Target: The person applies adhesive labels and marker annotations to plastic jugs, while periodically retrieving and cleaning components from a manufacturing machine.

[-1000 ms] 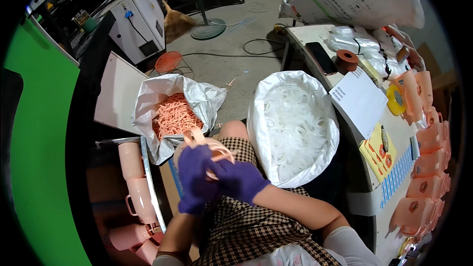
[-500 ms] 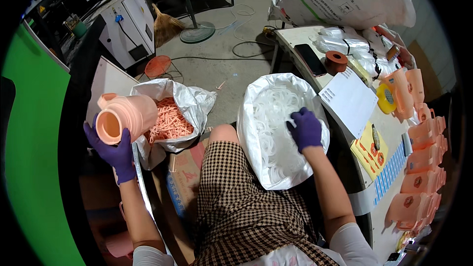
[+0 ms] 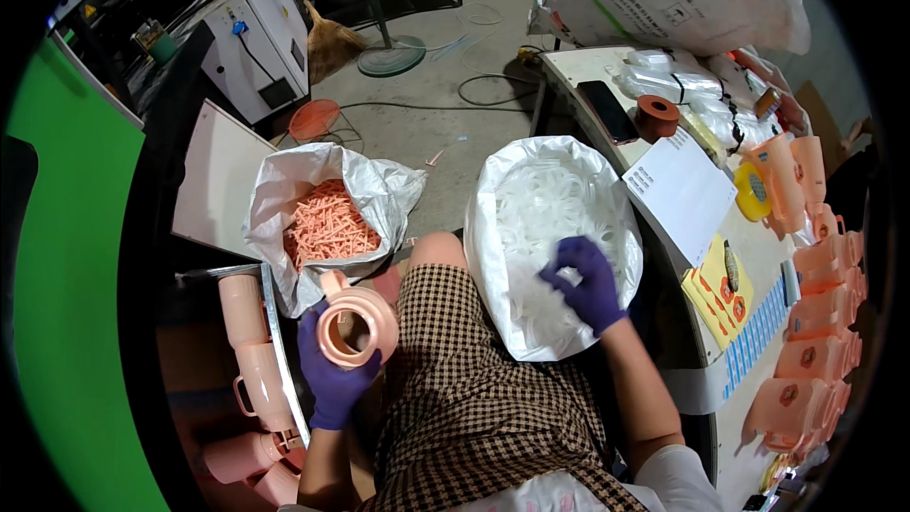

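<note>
In my left hand [image 3: 334, 370], gloved in purple, is a peach plastic mug [image 3: 384, 315] with a side handle, its open mouth tilted up toward me. My gloved right hand [image 3: 590, 286] hovers over a white sack [image 3: 485, 228] filled with translucent white rings [image 3: 540, 204]. Its fingers are curled in toward the thumb; whether a ring is pinched there is too blurred to make out. To the left of that sack stands a second white sack [image 3: 393, 192] holding many thin peach plastic sticks [image 3: 332, 225].
Several peach mugs [image 3: 261, 384] lie in a bin at lower left. More peach containers [image 3: 791, 403] line the right table [image 3: 697, 322], near a phone [image 3: 608, 112], brown tape roll [image 3: 657, 116], paper sheet [image 3: 681, 192] and yellow tape [image 3: 752, 192]. A large full sack [image 3: 673, 0] rests behind.
My left hand has brought the mug right and down, away from the stick sack to beside my knee. My right hand has lowered slightly and its fingers have curled in.
</note>
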Available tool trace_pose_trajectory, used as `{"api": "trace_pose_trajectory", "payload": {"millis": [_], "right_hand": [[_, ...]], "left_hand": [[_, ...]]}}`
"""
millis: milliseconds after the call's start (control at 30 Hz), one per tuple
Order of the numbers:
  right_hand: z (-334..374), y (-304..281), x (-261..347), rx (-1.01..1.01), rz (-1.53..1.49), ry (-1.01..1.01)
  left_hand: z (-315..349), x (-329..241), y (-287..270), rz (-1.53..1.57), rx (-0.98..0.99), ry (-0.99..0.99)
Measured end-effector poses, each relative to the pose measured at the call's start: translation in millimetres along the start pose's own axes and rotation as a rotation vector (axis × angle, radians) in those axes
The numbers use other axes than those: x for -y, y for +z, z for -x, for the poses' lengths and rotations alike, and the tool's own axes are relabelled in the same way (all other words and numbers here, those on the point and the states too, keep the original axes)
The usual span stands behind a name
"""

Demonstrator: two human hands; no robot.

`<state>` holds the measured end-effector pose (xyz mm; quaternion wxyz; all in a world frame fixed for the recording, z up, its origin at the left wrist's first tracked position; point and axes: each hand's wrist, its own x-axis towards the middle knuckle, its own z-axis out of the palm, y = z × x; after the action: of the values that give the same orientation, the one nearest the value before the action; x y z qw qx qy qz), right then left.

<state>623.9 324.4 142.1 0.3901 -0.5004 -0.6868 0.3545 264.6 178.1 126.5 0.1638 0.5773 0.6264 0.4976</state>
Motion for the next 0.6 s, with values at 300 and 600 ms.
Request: {"api": "trace_pose_trajectory", "payload": {"millis": [300, 600], "right_hand": [[25, 72, 99, 0.49, -0.366, -0.498], [24, 115, 98, 0.353, 0.082, -0.371]], "left_hand": [[-43, -50, 23, -0.108, 0.186, 0.234], [-47, -61, 33, -0.278, 0.324, 0.443]]}}
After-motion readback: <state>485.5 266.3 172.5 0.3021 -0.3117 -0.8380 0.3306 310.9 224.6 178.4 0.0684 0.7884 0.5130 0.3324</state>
